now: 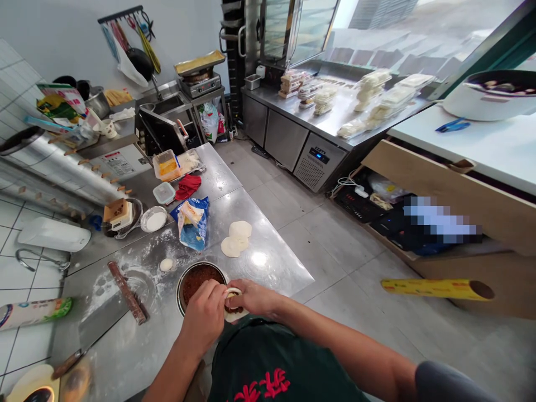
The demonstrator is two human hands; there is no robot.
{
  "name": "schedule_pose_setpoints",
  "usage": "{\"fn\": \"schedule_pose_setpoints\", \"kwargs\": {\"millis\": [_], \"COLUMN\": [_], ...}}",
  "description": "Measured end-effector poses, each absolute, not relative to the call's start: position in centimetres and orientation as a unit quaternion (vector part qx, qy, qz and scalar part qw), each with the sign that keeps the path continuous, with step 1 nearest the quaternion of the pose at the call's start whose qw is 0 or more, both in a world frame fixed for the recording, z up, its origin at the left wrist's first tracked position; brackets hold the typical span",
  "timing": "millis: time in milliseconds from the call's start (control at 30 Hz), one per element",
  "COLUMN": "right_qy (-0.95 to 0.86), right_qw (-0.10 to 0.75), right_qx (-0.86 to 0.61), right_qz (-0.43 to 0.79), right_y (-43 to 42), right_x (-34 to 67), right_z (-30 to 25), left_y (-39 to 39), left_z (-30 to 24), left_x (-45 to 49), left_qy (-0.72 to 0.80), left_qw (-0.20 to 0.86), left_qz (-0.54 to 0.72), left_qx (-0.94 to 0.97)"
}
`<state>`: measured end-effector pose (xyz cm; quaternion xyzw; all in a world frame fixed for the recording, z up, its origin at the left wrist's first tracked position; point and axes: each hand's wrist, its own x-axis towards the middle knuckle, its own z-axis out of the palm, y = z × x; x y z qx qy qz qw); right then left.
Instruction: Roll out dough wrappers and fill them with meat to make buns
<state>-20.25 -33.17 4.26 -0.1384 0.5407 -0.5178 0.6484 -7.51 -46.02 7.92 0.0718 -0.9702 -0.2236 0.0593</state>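
Closest to me: both hands are busy on one filled dough wrapper (237,317), held up just past the table's (272,262) near edge, right by the apron (268,363). The right hand (251,298) cups it with the thumb over the dark filling inside; the left hand's (205,306) fingertips look pinched on its rim. Pinch too hard and I'd bet the dough tears; get the rim greasy and it probably won't stick. A loose tilt could also dump filling on the apron.

The metal bowl (178,293) sits near that same edge, partly under the left hand, so a wrist bump could shove it.

Toward the left edge there's a cleaver (104,324), with the rolling pin (128,293) on or right against the blade, can't tell which. Careless grab for the pin = nicked fingers, imo.

Further in, a dough ball (166,264) sits in loose flour. The flat dough rounds (237,239) overlap toward the right edge, so they might stick together. Beyond them is a blue bag (192,231), and a red cloth (188,187) lies nearer the far end.
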Motion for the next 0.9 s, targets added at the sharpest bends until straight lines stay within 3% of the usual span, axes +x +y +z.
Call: {"fn": "schedule_pose_setpoints", "kwargs": {"millis": [167, 267, 433, 733, 900], "right_qy": [0.556, 0.466, 0.416, 0.472, 0.479], "right_qw": [0.620, 0.645, 0.588, 0.571, 0.604], "right_qx": [-0.217, -0.146, -0.076, -0.139, -0.113], "right_qz": [-0.510, -0.587, -0.690, -0.657, -0.627], "right_y": [-33.0, -32.7, -33.0, -33.2, -33.0], "right_x": [-21.4, -21.2, -19.9, -19.6, -19.6], "right_z": [4.4, 4.1, 3.8, 4.3, 4.3], "left_y": [-46.4, -46.9, -46.9, -46.3, -46.0], "left_z": [7.2, 7.5, 8.4, 8.4, 8.3], "left_x": [-7.7, -7.8, -8.3, -8.6, -8.5], "left_qy": [-0.977, -0.969, -0.954, -0.966, -0.965], "left_qw": [0.066, 0.084, 0.119, 0.125, 0.124], "left_qz": [-0.200, -0.218, -0.250, -0.216, -0.218], "left_qx": [0.037, 0.078, 0.113, 0.071, 0.078]}}
